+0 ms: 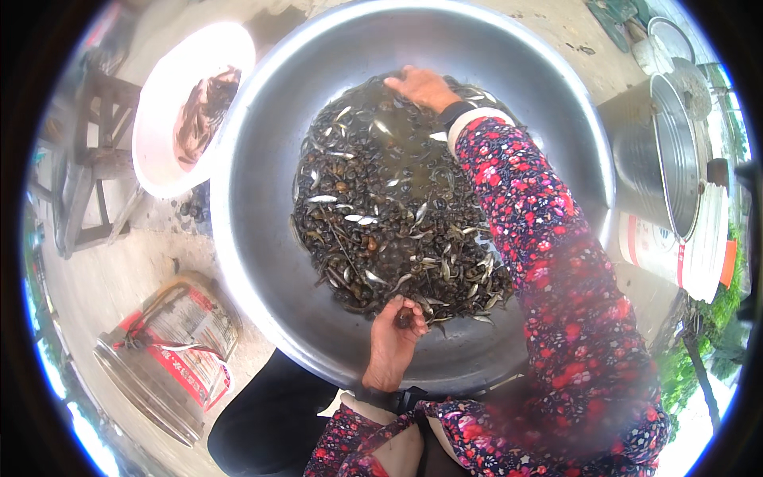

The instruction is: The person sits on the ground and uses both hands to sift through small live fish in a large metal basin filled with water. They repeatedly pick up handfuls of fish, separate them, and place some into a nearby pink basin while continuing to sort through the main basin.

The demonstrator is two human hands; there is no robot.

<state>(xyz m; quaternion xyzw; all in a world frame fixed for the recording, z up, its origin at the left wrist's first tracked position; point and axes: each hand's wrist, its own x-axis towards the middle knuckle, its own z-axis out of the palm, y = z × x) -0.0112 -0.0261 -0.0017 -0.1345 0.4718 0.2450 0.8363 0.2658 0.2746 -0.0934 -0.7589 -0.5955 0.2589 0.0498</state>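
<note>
A wide metal basin [262, 197] stands before me, with a heap of dark snails [351, 244] spread across its bottom. Small silvery fish [360, 219] lie scattered over the heap, and murky water [417, 173] pools toward the far side. At the heap's near edge my left hand [393, 340] is palm up, fingers curled around a brown snail [404, 318]. My right hand [424, 88] reaches across to the far edge of the heap, palm down. Its fingertips are partly hidden, so whether it grips anything does not show.
A white basin [158, 125] holding fish stands at the left, near a wooden stool [110, 155]. A clear plastic bucket [179, 352] with a handle sits at the lower left. To the right are a metal bucket [638, 137] and a white plastic bucket [656, 250].
</note>
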